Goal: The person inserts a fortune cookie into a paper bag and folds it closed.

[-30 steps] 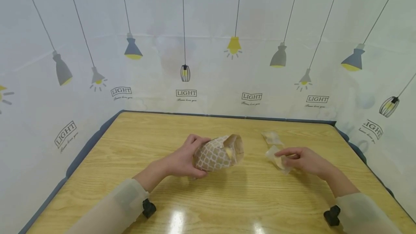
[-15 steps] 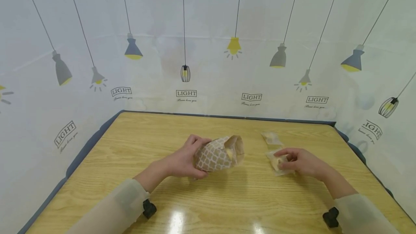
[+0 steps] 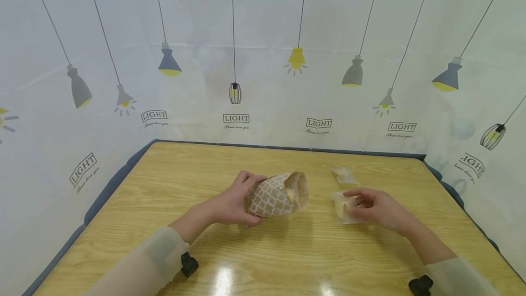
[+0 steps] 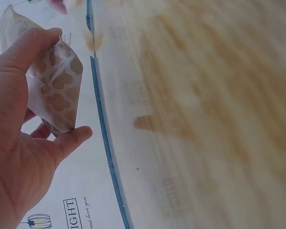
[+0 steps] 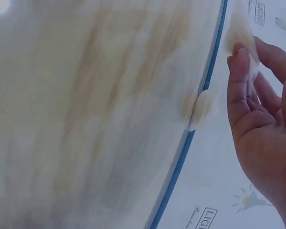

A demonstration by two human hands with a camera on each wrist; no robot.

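My left hand [image 3: 236,201] grips a brown paper bag [image 3: 269,198] with a white lattice print. The bag lies tilted on its side just over the table, its mouth facing right, and something pale yellow shows inside. In the left wrist view my thumb and fingers curl round the bag's closed end [image 4: 57,90]. My right hand [image 3: 380,209] pinches a small clear packet [image 3: 342,208] with a pale yellow piece in it, whose kind I cannot tell. Behind it a second clear packet [image 3: 344,176] lies on the table. In the right wrist view the held packet [image 5: 240,36] is partly hidden by fingers.
The wooden table [image 3: 185,168] has a dark blue edge [image 3: 283,148] at the back and sides. A white sheet [image 3: 263,72] printed with hanging lamps surrounds it. A black wrist mount [image 3: 189,265] sits at each sleeve.
My right hand has shifted slightly left, and the packet in it has turned and moved left towards the bag. The left hand and bag have barely moved. The second packet stays put.
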